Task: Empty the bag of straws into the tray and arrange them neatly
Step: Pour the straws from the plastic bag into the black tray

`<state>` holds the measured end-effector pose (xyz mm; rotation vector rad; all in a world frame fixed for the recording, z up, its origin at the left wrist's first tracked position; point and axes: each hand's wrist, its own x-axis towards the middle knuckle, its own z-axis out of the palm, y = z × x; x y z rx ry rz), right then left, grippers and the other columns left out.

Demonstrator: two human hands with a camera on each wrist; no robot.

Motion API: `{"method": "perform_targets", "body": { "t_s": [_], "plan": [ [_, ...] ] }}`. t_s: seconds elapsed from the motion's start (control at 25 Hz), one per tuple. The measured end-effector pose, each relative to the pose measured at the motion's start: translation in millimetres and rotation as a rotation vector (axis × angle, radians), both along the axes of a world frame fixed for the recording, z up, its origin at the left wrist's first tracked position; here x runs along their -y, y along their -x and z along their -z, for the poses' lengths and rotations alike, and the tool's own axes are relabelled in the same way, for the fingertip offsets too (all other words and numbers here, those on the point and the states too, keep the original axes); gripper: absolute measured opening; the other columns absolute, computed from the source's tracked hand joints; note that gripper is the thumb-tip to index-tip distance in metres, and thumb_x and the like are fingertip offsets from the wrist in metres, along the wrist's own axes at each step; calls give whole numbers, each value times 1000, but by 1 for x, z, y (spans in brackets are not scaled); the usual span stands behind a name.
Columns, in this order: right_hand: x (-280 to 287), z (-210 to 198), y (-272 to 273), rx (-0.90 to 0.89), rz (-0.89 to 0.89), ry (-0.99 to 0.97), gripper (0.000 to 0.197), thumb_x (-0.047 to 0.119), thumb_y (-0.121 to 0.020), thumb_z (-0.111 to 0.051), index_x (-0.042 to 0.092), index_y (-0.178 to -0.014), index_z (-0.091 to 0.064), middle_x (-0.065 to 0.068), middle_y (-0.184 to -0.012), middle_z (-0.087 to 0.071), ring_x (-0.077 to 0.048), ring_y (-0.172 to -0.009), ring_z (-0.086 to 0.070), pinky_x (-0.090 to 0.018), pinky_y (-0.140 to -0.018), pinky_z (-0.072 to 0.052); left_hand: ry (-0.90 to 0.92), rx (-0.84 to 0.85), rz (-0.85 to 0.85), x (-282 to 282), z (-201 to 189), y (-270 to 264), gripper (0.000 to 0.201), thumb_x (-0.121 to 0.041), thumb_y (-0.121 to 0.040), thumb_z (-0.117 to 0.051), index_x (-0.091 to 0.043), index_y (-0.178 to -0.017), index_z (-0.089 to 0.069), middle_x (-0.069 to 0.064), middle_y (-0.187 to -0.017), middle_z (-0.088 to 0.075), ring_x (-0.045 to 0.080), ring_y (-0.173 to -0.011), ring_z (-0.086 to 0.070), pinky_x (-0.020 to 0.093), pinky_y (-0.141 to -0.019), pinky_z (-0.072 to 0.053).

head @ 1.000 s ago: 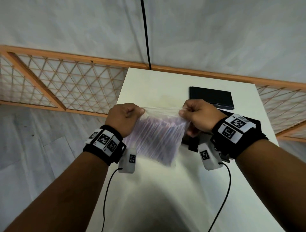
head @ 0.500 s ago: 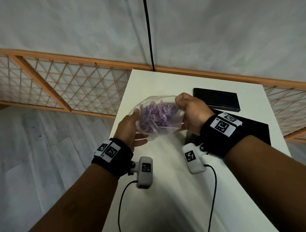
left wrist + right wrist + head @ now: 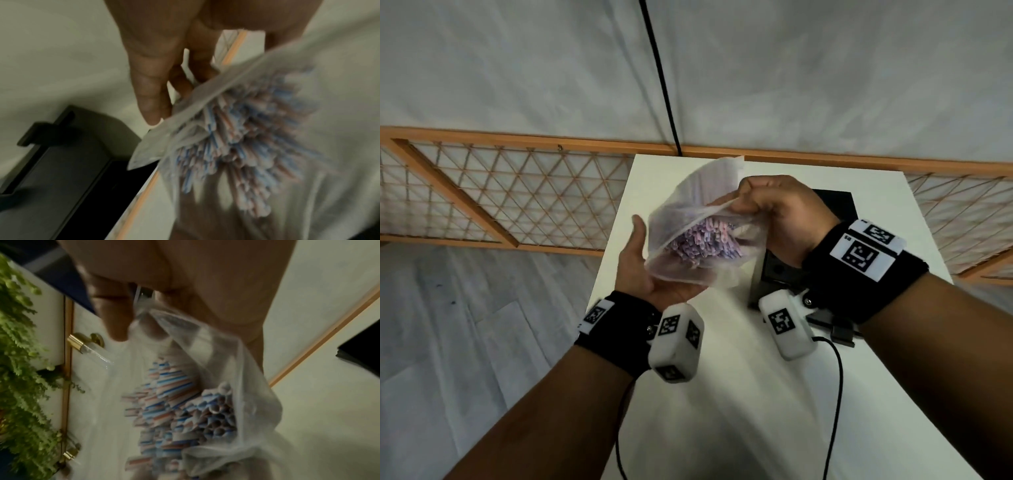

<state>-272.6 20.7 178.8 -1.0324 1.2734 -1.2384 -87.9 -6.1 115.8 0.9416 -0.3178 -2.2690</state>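
A clear plastic bag (image 3: 698,192) full of pink and blue striped straws (image 3: 705,240) is held in the air over the white table (image 3: 722,394). Its open mouth faces me and its closed end points up and away. My right hand (image 3: 774,212) pinches the bag's rim, as the right wrist view also shows with the fingers (image 3: 115,321) on the plastic (image 3: 216,353). My left hand (image 3: 640,270) lies palm up under the bag with the thumb straight; its fingers (image 3: 150,91) touch the bag (image 3: 205,97). The black tray (image 3: 760,274) sits on the table below my right hand.
A second flat black piece (image 3: 839,205) lies behind the tray near the table's far edge. A wooden lattice fence (image 3: 517,198) runs behind the table and a black cable (image 3: 661,78) hangs down the wall. The table's left edge drops to grey floor (image 3: 465,325).
The left hand let go of the bag's rim and turned palm up beneath it. The bag's closed end swung up and away, and its mouth now opens toward me.
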Motion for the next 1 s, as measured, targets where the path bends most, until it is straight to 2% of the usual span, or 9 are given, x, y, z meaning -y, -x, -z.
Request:
{"method": "perform_targets", "body": {
  "t_s": [0.12,0.2,0.32,0.4,0.44,0.56,0.72,0.84,1.0],
  "plan": [
    [-14,-22,19,-9,-23,6,29,24,-70,-78,15,-50,-59,-7,-50,-55,-21,-46,-49,-25,-57,-40,68,41,36,-2,-18,40,68,-56,-97,-51,-13,-150,-47,16,-155,-48,32,-126,-60,48,-86,-56],
    [-18,-25,34,-79,63,-4,47,31,-82,-76,19,-45,-50,4,-42,-48,-12,-38,-44,-22,-50,-38,111,-155,160,0,-22,57,93,-46,-78,-81,-8,-153,-41,22,-153,-47,38,-119,-66,49,-76,-62],
    [-18,-16,52,-261,174,27,53,46,-74,-81,22,-51,-39,5,-45,-36,-12,-42,-31,-24,-48,-31,203,-243,334,-1,-24,77,117,-40,-54,-97,-8,-152,-42,21,-147,-50,36,-97,-73,44,-62,-63],
    [-22,-13,63,-304,233,63,50,45,-65,-87,21,-64,-44,5,-54,-36,-11,-48,-31,-25,-49,-31,245,-290,342,-1,-21,90,106,-35,-59,-96,-7,-149,-46,18,-146,-52,39,-116,-66,50,-73,-63],
    [-25,-13,69,-312,262,78,49,44,-62,-89,18,-75,-49,7,-59,-40,-10,-51,-36,-24,-50,-34,277,-289,328,-1,-17,97,106,-34,-65,-93,-5,-153,-40,17,-153,-46,40,-134,-53,56,-91,-57],
    [-36,-15,92,-361,307,-21,81,55,-53,-88,24,-118,-51,8,-96,-52,-6,-78,-57,-23,-60,-46,347,-242,280,-4,-7,117,105,-29,-71,-89,1,-155,-33,25,-160,-35,40,-149,-34,58,-123,-26],
    [-43,-1,112,-398,253,-108,122,68,-42,-88,26,-141,-31,10,-127,-52,-9,-113,-58,-31,-89,-54,511,-18,204,-8,2,134,101,-12,-58,-96,5,-145,-47,27,-141,-58,38,-129,-60,44,-104,-53],
    [-43,16,111,-376,111,-97,120,50,-42,-97,25,-140,-33,11,-124,-61,-8,-113,-61,-35,-93,-55,744,197,265,-5,8,142,100,1,-55,-91,1,-145,-47,20,-137,-63,33,-126,-63,39,-96,-57],
    [-51,27,119,-444,144,7,101,39,-46,-99,22,-132,-49,7,-119,-67,-3,-111,-63,-26,-92,-54,884,254,439,4,16,143,95,-5,-54,-94,-2,-140,-54,18,-136,-65,32,-128,-62,52,-106,-51]
  ]
}}
